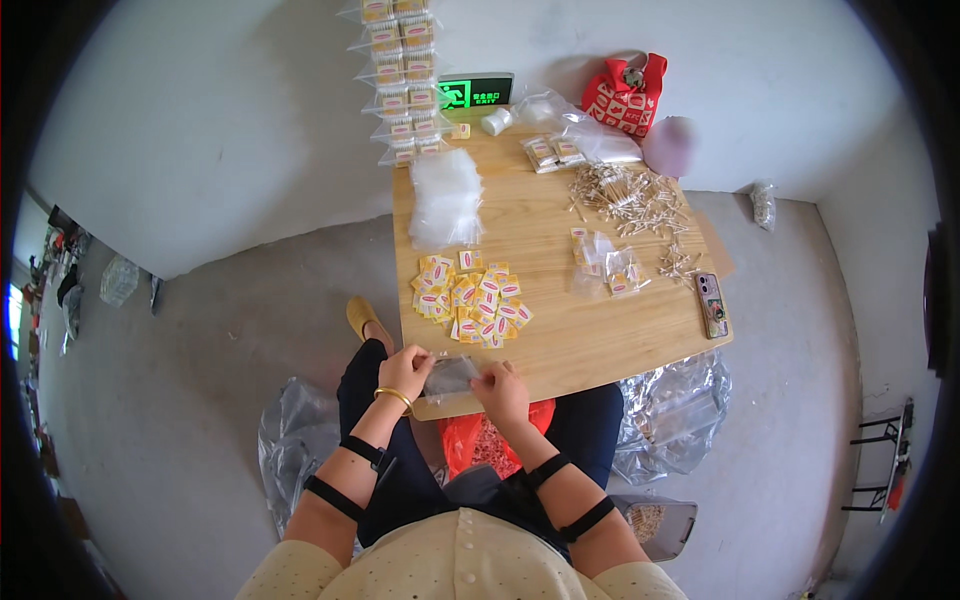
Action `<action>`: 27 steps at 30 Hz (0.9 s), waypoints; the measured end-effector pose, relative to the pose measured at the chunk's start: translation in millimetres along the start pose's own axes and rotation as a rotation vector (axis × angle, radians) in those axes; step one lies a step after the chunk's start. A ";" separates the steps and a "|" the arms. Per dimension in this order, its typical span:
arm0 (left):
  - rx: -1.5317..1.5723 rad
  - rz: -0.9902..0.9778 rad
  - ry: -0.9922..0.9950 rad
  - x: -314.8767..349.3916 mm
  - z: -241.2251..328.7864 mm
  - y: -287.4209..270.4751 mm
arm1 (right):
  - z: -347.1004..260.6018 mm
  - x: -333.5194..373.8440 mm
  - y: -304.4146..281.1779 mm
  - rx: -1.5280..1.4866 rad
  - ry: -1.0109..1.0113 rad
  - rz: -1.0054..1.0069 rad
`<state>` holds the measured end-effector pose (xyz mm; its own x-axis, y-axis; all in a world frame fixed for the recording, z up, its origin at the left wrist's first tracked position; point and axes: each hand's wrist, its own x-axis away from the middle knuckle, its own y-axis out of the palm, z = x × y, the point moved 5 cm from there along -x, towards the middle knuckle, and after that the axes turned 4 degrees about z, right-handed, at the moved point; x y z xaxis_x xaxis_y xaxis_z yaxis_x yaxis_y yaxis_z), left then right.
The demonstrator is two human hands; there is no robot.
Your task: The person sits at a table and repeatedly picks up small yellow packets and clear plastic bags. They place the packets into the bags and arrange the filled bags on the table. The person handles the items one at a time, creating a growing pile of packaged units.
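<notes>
At the table's near edge, my left hand (405, 372) and my right hand (503, 390) are both closed in a pinch. Between them they stretch a small clear plastic bag (451, 377), one side in each hand. Just beyond it lies a loose pile of small yellow and white cards (488, 308). Farther back is a stack of clear plastic bags (446, 200). To the right, partly filled clear bags (622, 272) lie near a small group of cotton swabs (680, 262), with a larger heap of cotton swabs (628, 196) behind.
On the wooden table (540, 230), a phone (711, 305) rests by the right edge. Filled packs (553, 153), a white roll (496, 122) and a red bag (627, 97) stand at the back, beside stacked swab packs (405, 70). A red plastic bag (480, 440) hangs below the near edge.
</notes>
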<state>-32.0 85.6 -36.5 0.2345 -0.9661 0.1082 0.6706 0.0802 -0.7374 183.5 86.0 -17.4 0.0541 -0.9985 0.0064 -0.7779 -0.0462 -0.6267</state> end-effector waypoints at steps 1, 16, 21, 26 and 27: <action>-0.012 0.011 -0.007 0.1 -0.6 -1.9 | 4.1 0.1 -3.3 0.008 0.024 0.009; 0.308 -0.070 -0.085 33.0 -12.1 10.3 | -11.6 -0.6 2.8 0.276 -0.051 0.020; 0.315 -0.067 -0.095 30.8 -17.5 15.5 | -4.8 -0.5 5.8 0.225 -0.068 0.002; 0.473 -0.102 -0.184 30.2 -33.4 20.5 | 25.5 -5.4 9.1 -0.099 0.190 -0.094; 0.514 -0.118 -0.214 31.0 -35.7 20.6 | 27.3 -5.4 10.8 -0.185 0.253 -0.140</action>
<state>-36.0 48.5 -72.2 0.2386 -0.9086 0.3429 0.9447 0.1354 -0.2985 191.9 91.7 -45.5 0.0296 -0.9564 0.2905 -0.8757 -0.1650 -0.4538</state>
